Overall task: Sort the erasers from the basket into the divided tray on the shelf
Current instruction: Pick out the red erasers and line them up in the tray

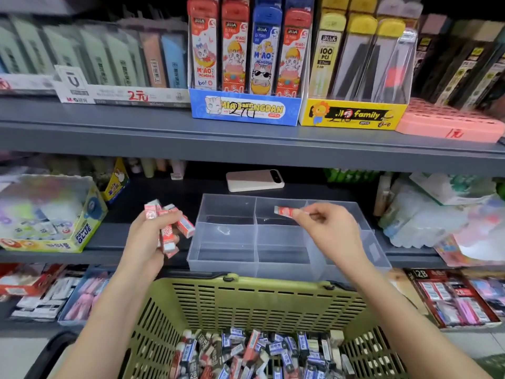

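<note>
A clear divided tray (226, 258) sits on the middle shelf, and all its visible compartments hold nothing. My right hand (328, 228) pinches one red eraser (284, 211) over the tray's back middle compartment. To the left of the tray, my left hand (147, 239) grips a bunch of several red erasers (170, 228). Below both hands, the green slotted basket (246, 302) holds a heap of erasers (259, 354) in blue, black and red sleeves.
A pink phone (254, 180) lies on the shelf behind the tray. A power-glue box (52, 214) stands to the left and plastic-wrapped packs (426, 214) to the right. The upper shelf carries pencil-lead display boxes (246, 105). Lower racks hold more stationery.
</note>
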A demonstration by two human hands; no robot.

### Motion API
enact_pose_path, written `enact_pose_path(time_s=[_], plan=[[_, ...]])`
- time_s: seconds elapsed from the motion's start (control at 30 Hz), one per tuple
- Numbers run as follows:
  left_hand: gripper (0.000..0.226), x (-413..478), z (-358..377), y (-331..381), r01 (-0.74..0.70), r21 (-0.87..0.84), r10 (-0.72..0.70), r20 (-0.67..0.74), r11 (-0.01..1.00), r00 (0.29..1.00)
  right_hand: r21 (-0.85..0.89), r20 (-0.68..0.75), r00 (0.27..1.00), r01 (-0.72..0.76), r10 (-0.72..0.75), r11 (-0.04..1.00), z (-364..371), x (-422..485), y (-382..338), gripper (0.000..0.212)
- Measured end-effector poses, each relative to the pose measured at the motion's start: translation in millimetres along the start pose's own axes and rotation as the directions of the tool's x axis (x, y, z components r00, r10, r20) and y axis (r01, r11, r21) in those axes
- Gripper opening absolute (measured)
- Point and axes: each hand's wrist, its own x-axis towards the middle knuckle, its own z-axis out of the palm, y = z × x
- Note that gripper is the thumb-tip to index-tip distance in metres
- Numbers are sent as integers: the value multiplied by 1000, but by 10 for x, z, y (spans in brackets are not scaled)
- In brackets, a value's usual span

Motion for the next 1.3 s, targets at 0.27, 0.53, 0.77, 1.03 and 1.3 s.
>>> enact_pose_path(time_s=[0.27,0.53,0.77,1.03,1.3], plan=[[14,-5,239,-82,-10,-59,21,177,998,984,-428,376,863,-161,338,889,485,659,-225,38],[27,-42,247,-94,-106,-33,110,192,994,975,-174,706,598,-372,379,912,468,705,-130,12],[34,-74,195,-124,-160,-36,164,216,986,963,-457,692,580,-109,430,883,604,766,-178,29],[30,-143,188,-125,-213,-24,214,185,977,959,-298,305,951,43,53,953,548,525,-262,23],[33,-264,244,-65,-258,-84,270,208,962,940,127,352,892,256,-284,958,645,-302,-790,26]])
